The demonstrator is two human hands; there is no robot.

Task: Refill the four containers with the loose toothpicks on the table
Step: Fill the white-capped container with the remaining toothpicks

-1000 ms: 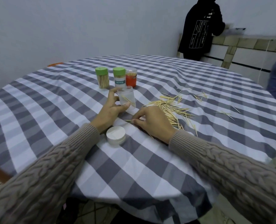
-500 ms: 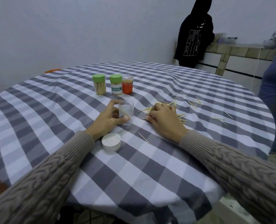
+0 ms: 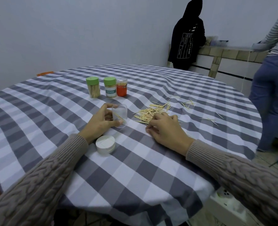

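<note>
Two people, far right: one in a black hooded top (image 3: pixel 188 41) stands at a tiled counter (image 3: pixel 229 53); another in blue trousers (image 3: pixel 271 98) stands at the table's right edge.
Table (image 3: pixel 135 168): round, under a grey-and-white checked cloth, and it carries everything below.
Left hand (image 3: pixel 100 123): fingers and thumb curled round a clear container (image 3: pixel 119 115), open at the top, standing near the table's middle with a few toothpicks leaning inside.
Right hand (image 3: pixel 164 129): knuckles up, fingers curled down onto the cloth at the near edge of the loose toothpicks (image 3: pixel 151 111); whether it pinches any I cannot tell.
Loose toothpicks: main heap just right of the clear container, touching the right hand's fingertips; smaller scatters lie farther right.
Far row of three: a green-lidded container (image 3: pixel 93 87) on the left, a second green-lidded container with a label (image 3: pixel 110 88) beside it, an orange container (image 3: pixel 121 87) on the right, all beyond the left hand.
White lid (image 3: pixel 105 144): lies flat just near of the left wrist.
</note>
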